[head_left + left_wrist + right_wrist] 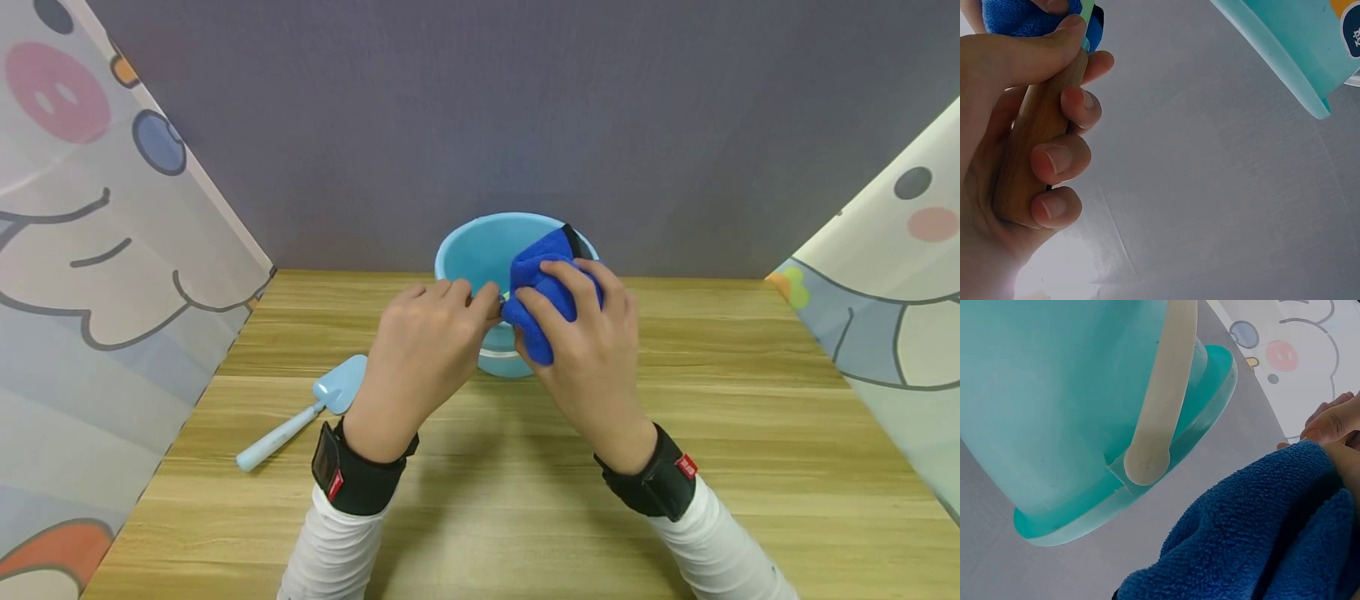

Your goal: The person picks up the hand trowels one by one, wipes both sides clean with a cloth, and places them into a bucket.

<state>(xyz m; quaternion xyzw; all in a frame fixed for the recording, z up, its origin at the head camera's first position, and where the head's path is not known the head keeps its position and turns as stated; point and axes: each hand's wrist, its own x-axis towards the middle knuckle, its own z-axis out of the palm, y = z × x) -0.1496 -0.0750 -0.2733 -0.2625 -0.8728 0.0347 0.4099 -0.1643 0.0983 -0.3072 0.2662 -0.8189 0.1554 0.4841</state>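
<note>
My left hand (429, 354) grips a wooden handle (1040, 128), its fingers curled round it in the left wrist view. A thin light-green part (1087, 11) comes out of the handle's end; the tool's kind is hidden. My right hand (588, 354) holds a folded blue cloth (553, 258) with black edging, bunched around or against that green part. How far the cloth wraps it cannot be seen. Both hands are close together, over the near side of a light-blue bucket (468, 246). In the right wrist view the cloth (1254, 519) hangs beside the bucket's pale carrying handle (1163, 394).
A small light-blue shovel (341, 385) lies on the wood-grain table (735, 417), left of my left wrist. A grey panel (525, 108) stands behind the bucket. Cartoon-printed panels (97, 250) flank the table on both sides.
</note>
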